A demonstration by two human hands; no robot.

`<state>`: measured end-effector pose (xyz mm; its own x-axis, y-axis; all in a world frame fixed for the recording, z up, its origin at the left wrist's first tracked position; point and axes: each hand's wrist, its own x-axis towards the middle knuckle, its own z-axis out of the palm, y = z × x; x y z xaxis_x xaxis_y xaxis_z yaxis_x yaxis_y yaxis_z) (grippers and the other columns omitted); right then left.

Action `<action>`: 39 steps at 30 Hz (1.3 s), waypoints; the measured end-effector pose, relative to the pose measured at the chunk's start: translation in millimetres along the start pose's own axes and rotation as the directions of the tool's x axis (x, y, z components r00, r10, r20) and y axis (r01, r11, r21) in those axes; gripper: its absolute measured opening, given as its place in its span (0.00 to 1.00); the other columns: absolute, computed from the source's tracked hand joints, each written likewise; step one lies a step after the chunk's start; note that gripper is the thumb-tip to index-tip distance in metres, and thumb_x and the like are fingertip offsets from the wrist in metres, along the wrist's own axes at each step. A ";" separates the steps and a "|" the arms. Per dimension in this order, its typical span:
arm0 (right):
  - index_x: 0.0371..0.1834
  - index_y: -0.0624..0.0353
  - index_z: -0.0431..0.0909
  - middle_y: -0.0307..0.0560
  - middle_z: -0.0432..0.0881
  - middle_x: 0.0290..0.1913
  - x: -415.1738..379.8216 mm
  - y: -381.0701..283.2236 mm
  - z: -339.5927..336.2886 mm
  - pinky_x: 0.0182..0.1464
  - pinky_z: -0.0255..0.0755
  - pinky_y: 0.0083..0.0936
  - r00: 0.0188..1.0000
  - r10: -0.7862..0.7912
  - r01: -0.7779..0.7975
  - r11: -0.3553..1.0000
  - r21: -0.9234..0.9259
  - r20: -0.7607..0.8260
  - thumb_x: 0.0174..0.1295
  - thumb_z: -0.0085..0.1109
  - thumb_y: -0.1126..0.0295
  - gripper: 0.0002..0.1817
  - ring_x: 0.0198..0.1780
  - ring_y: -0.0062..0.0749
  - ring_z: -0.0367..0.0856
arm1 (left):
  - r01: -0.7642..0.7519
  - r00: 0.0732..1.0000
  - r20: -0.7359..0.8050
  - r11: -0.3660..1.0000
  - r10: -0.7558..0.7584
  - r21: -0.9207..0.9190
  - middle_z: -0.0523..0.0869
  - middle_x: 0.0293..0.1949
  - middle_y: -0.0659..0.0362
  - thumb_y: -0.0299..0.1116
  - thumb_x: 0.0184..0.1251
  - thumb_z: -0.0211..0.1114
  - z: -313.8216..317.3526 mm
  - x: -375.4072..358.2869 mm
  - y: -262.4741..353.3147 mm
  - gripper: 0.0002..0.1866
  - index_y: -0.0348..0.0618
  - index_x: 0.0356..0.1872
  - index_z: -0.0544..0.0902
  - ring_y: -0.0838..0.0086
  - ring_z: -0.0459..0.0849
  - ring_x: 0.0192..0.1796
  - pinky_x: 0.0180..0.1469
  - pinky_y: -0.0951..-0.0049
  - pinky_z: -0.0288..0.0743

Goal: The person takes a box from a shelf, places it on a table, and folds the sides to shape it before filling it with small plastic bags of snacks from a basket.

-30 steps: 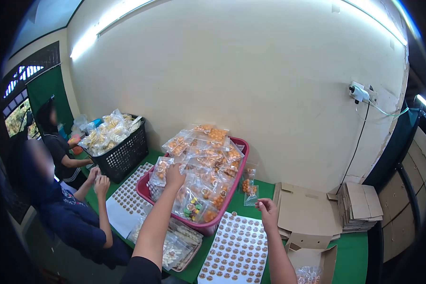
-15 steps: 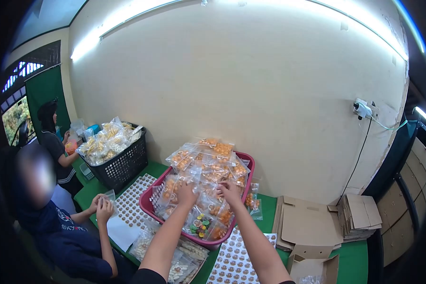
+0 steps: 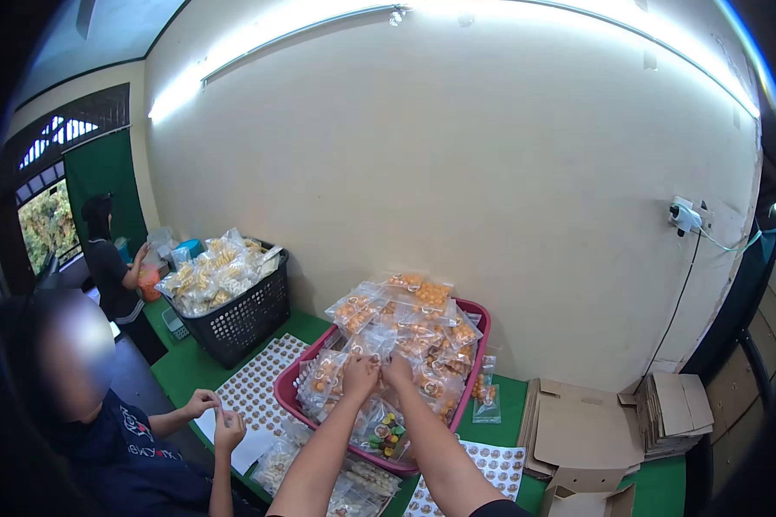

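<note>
A maroon plastic basket [image 3: 481, 345] is heaped with clear zip bags of orange ball-shaped snacks [image 3: 422, 293]. Over the front of this heap, my left hand [image 3: 360, 376] and my right hand [image 3: 397, 372] are close together, fingers bent and pinched at the edge of a clear bag [image 3: 372, 343]. My fingertips are partly hidden behind the hands. Just below them, a bag of green, yellow and dark round pieces [image 3: 386, 433] lies at the basket's near side.
Sheets of round stickers [image 3: 263, 383] lie on the green table [image 3: 504, 405]. A black basket [image 3: 250, 306] holds bags of pale snacks. Flattened cardboard boxes [image 3: 586, 422] are stacked at right. A co-worker [image 3: 159, 448] sits at left, hands together; another person [image 3: 112, 267] stands farther back.
My hands have come together; the right one moved left toward the left one. The view has shifted, so the scene sits lower and further right. The near co-worker's hands have shifted slightly.
</note>
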<state>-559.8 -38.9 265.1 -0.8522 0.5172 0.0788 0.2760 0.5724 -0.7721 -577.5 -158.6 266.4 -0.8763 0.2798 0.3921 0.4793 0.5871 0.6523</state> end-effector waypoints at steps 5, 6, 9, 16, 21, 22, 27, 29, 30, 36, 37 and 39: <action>0.41 0.63 0.75 0.56 0.80 0.40 3.6 8.4 -2.0 0.45 0.72 0.34 0.999 -0.050 0.049 0.982 0.181 -0.001 0.47 0.62 0.65 0.19 0.42 0.47 0.80 | -0.143 0.970 -0.166 0.967 0.180 0.213 0.72 0.53 0.47 0.37 0.52 0.59 -1.3 -7.5 14.0 0.20 0.41 0.46 0.78 0.51 0.66 0.58 0.61 0.56 0.58; 0.45 0.63 0.73 0.53 0.80 0.39 -18.8 -13.9 -23.0 0.42 0.72 0.31 0.996 -0.070 0.084 0.933 0.350 -0.052 0.50 0.59 0.69 0.19 0.39 0.40 0.79 | -0.227 0.945 -0.197 0.956 0.262 0.184 0.73 0.51 0.44 0.34 0.52 0.59 -2.8 -5.0 17.7 0.19 0.41 0.47 0.77 0.51 0.68 0.56 0.59 0.57 0.60; 0.49 0.62 0.70 0.48 0.80 0.38 23.5 31.6 7.6 0.38 0.71 0.26 0.990 -0.116 0.056 0.841 0.538 0.077 0.51 0.56 0.73 0.20 0.37 0.32 0.78 | -0.078 0.996 -0.067 0.979 0.067 -0.187 0.74 0.51 0.46 0.37 0.53 0.64 20.0 11.1 4.5 0.27 0.41 0.55 0.71 0.51 0.72 0.53 0.55 0.59 0.66; 0.51 0.62 0.69 0.45 0.78 0.40 -15.5 8.0 -43.6 0.41 0.71 0.24 0.987 -0.047 -0.057 0.794 0.605 0.154 0.51 0.64 0.69 0.24 0.39 0.26 0.77 | 0.316 0.948 0.229 0.734 -0.221 -0.601 0.81 0.38 0.54 0.37 0.55 0.68 29.0 25.0 4.8 0.25 0.36 0.51 0.74 0.68 0.80 0.39 0.42 0.70 0.73; 0.52 0.62 0.69 0.45 0.78 0.45 -34.5 2.9 -69.5 0.47 0.70 0.24 0.986 -0.058 -0.061 0.750 0.659 0.158 0.50 0.66 0.71 0.25 0.45 0.28 0.76 | 0.363 0.932 0.282 0.598 -0.228 -0.715 0.82 0.39 0.58 0.31 0.56 0.67 13.9 16.9 34.3 0.16 0.38 0.45 0.77 0.75 0.80 0.39 0.41 0.75 0.72; 0.52 0.62 0.69 0.46 0.77 0.46 -34.4 3.2 -72.5 0.47 0.71 0.24 0.984 -0.123 0.012 0.764 0.645 0.127 0.51 0.66 0.72 0.25 0.46 0.28 0.76 | 0.351 0.936 0.278 0.521 -0.215 -0.778 0.82 0.39 0.58 0.32 0.56 0.67 14.9 18.3 39.0 0.15 0.38 0.43 0.77 0.76 0.79 0.38 0.40 0.76 0.72; 0.54 0.59 0.68 0.44 0.76 0.48 -66.2 -9.1 -116.4 0.45 0.70 0.21 0.973 -0.039 -0.119 0.761 0.638 0.228 0.53 0.65 0.67 0.25 0.43 0.25 0.77 | 0.351 0.934 0.336 0.511 -0.124 -0.785 0.81 0.37 0.60 0.29 0.57 0.65 3.6 8.1 59.8 0.14 0.40 0.44 0.75 0.76 0.79 0.37 0.34 0.79 0.73; 0.52 0.59 0.70 0.43 0.77 0.46 -64.5 5.8 -115.1 0.43 0.71 0.22 0.988 -0.033 -0.073 0.771 0.633 0.154 0.53 0.65 0.63 0.24 0.42 0.25 0.77 | 0.408 0.908 0.406 0.461 -0.108 -0.788 0.81 0.37 0.60 0.30 0.58 0.65 -11.7 -2.3 87.0 0.13 0.41 0.43 0.76 0.77 0.80 0.36 0.33 0.79 0.73; 0.50 0.59 0.71 0.43 0.78 0.44 -62.4 8.9 -117.8 0.41 0.72 0.22 0.979 -0.153 0.036 0.780 0.625 0.134 0.53 0.65 0.62 0.23 0.42 0.25 0.77 | 0.384 0.919 0.371 0.498 -0.129 -0.778 0.81 0.36 0.61 0.30 0.58 0.64 -11.7 -5.2 92.6 0.12 0.42 0.42 0.76 0.77 0.80 0.35 0.32 0.79 0.74; 0.45 0.62 0.74 0.43 0.80 0.38 -64.3 29.3 -125.7 0.35 0.73 0.22 0.990 -0.072 0.134 0.715 0.686 -0.118 0.57 0.61 0.66 0.16 0.37 0.24 0.78 | 0.347 0.917 0.397 0.556 -0.032 -0.755 0.82 0.30 0.61 0.30 0.59 0.64 -6.0 -20.0 118.9 0.10 0.37 0.39 0.79 0.80 0.81 0.29 0.29 0.82 0.73; 0.45 0.62 0.74 0.43 0.80 0.38 -65.4 30.7 -128.7 0.35 0.73 0.22 0.989 -0.067 0.138 0.713 0.687 -0.128 0.57 0.61 0.66 0.16 0.37 0.24 0.78 | 0.344 0.915 0.402 0.559 -0.022 -0.754 0.82 0.30 0.61 0.30 0.59 0.64 -10.1 -26.7 130.8 0.10 0.37 0.39 0.79 0.80 0.81 0.29 0.29 0.82 0.73; 0.44 0.63 0.74 0.42 0.80 0.35 -68.3 29.8 -135.3 0.32 0.73 0.20 0.994 -0.044 0.097 0.738 0.668 -0.095 0.57 0.61 0.66 0.16 0.33 0.23 0.78 | 0.352 0.933 0.345 0.470 -0.105 -0.809 0.82 0.28 0.62 0.31 0.58 0.65 -15.1 -35.9 148.8 0.09 0.38 0.37 0.80 0.79 0.80 0.28 0.28 0.81 0.72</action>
<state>-433.3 28.8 322.0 -0.8173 0.5499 0.1723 -0.1757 0.0468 -0.9833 -474.0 -92.7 359.2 -0.8841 0.4614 0.0738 -0.0445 -0.2404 0.9696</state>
